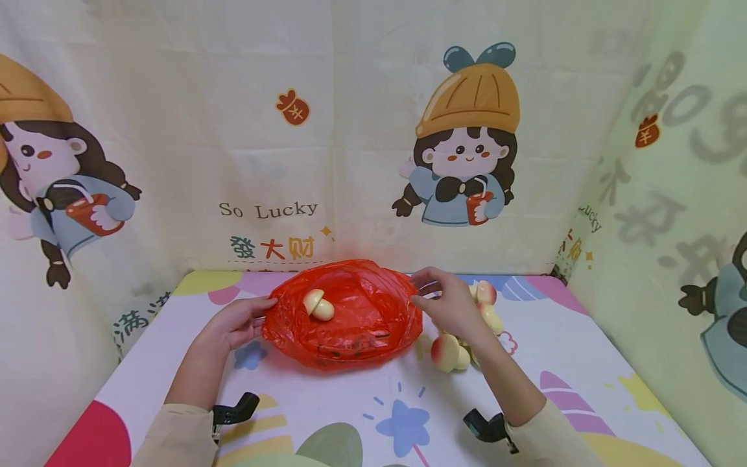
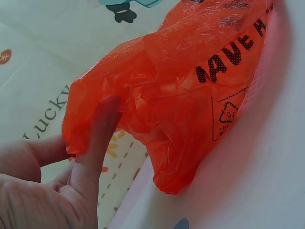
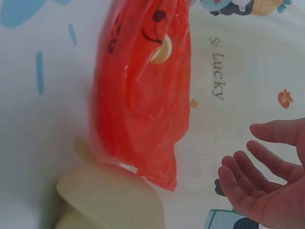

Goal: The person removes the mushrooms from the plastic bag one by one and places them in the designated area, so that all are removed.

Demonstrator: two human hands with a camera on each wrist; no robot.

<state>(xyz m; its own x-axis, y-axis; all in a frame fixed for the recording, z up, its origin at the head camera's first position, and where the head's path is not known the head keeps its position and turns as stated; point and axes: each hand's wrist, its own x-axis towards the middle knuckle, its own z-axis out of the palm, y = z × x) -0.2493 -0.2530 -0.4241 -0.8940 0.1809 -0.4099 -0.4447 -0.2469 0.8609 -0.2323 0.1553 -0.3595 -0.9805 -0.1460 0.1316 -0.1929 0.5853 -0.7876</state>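
Note:
A red plastic bag point(image 1: 356, 353) lies with its mouth spread wide on the table. Inside, toward its left side, is a cream toy mushroom point(image 1: 322, 310). My left hand point(image 1: 236, 322) holds the bag's left edge; in the left wrist view a finger point(image 2: 102, 124) shows through the red film. At the bag's right edge, my right hand point(image 1: 446, 301) has its fingers spread and loosely bent, holding nothing. The right wrist view shows this right hand point(image 3: 271, 176) apart from the plastic. Several toy mushrooms point(image 1: 446, 352), some with reddish caps, lie beneath and beside my right forearm.
The table point(image 1: 327, 402) is covered with a colourfully printed white cloth. Printed fabric point(image 1: 362, 162) hangs behind it and along both sides. Close to the bag's right end is a pale mushroom cap point(image 3: 114, 195) in the right wrist view.

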